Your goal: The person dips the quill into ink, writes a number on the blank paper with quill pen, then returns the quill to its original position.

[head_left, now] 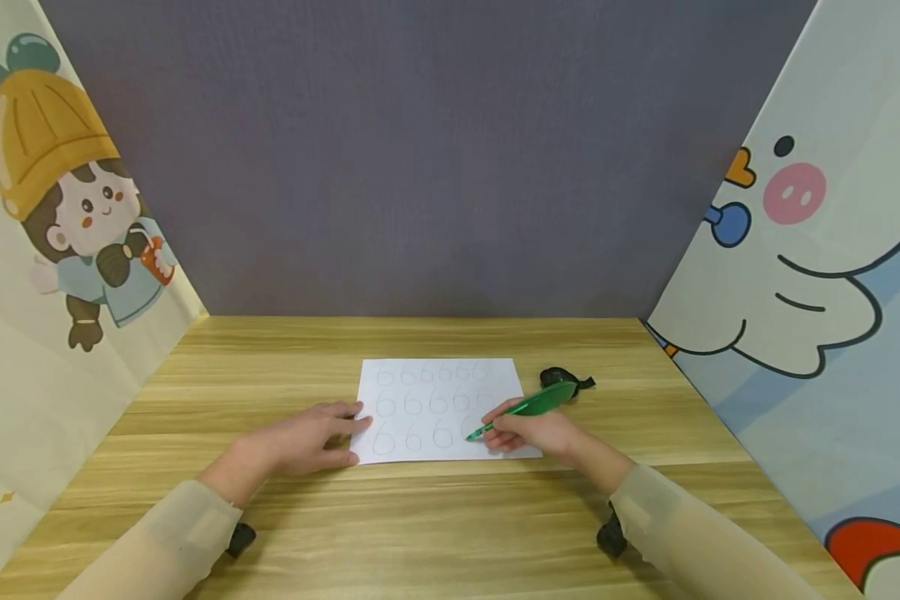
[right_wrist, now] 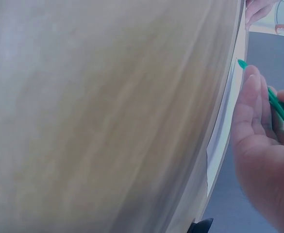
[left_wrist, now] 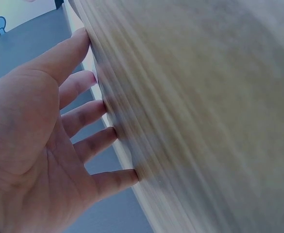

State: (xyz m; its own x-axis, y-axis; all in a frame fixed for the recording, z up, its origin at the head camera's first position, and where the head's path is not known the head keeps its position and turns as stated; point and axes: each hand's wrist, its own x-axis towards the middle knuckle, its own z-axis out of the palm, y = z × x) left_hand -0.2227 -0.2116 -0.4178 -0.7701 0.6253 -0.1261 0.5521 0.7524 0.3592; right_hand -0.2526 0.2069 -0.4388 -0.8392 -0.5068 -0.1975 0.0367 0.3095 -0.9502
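The right hand [head_left: 532, 429], grip pinched around a leaf-topped green pen [head_left: 546, 398], hovers over the flat white paper [head_left: 423, 421]; the pen slants down-left, tip just right of the bottom row's third 6 [head_left: 442, 437]. The left hand [head_left: 311, 437], fingers apart, touches the left edge. Wood grain streaks the surface [head_left: 435, 517].

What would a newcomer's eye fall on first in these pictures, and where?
Probably the green feather-shaped pen in the person's right hand, its tip at the bottom row of 6s on the white rectangular paper sheet. Next, perhaps, the white pink-snouted cartoon animal on the right wall and the yellow-hatted cartoon figure on the left wall.
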